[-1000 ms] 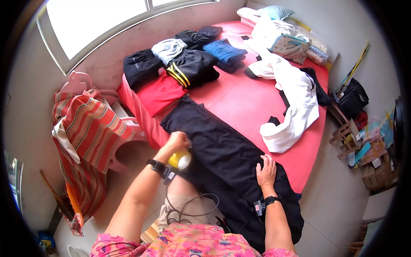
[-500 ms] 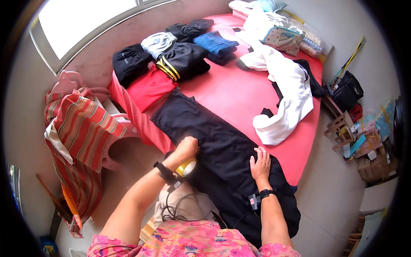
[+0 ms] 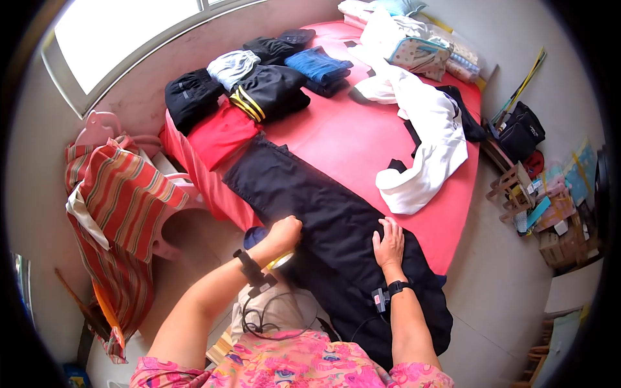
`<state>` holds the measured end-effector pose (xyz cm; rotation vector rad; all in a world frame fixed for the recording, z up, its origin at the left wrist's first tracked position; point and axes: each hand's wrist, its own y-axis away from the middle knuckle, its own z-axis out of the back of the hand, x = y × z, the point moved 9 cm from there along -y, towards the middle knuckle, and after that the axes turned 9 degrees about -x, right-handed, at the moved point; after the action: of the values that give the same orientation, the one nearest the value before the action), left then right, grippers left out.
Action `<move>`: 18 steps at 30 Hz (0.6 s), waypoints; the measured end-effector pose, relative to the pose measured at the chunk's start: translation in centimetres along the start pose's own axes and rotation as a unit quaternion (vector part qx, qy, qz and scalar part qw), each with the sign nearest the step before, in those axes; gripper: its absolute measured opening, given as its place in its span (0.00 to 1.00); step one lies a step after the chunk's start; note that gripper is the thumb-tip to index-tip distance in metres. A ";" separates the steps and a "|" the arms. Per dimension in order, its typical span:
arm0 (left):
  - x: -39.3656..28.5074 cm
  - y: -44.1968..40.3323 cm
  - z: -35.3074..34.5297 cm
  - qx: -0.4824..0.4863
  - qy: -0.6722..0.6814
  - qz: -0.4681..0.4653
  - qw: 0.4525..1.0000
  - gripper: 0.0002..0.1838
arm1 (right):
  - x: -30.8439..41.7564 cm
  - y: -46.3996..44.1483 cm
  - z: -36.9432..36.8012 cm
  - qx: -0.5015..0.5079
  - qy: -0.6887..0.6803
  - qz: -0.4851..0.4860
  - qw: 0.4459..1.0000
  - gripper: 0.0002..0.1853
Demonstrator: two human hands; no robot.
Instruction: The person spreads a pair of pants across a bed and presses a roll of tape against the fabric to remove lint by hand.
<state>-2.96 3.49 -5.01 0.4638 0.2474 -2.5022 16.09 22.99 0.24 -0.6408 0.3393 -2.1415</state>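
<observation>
Clock positions by frame, 12 at top. Black garment (image 3: 323, 213) lies long across the pink bed cover (image 3: 336, 139), upper end toward 11, lower end toward 5, hanging over the near edge. Left hand (image 3: 284, 235) at 7, on the garment's near edge: forearm angles in from 7 toward 1, back of hand up, fingers curled into a fist (can't tell if cloth is pinched inside). Yellow item (image 3: 281, 260) shows just under that hand, mostly hidden, hold on it unclear. Right hand (image 3: 388, 244) at 4: palm down on the garment, open, fingers slightly apart and pointing toward 12, gripping nothing, forearm rising from 5. White garment (image 3: 427, 142) at 2, red garment (image 3: 223, 136) at 10, touching the black one's upper end.
</observation>
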 end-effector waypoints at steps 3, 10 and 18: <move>2.1 -0.3 1.7 0.053 0.069 0.027 0.996 0.07 | 0.0 -0.1 -0.1 -0.002 -0.002 0.002 1.000 0.19; 3.7 -1.4 9.8 0.029 0.219 0.098 0.970 0.08 | -0.1 -0.1 -0.2 0.002 -0.001 -0.006 1.000 0.19; -2.5 -4.6 0.4 -0.063 -0.001 -0.042 0.997 0.09 | -0.2 0.0 -0.2 -0.011 -0.012 -0.006 1.000 0.20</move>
<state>-3.77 8.43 -3.38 0.4076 0.4310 -2.5503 16.09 23.20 0.00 -0.6806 0.3469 -2.1427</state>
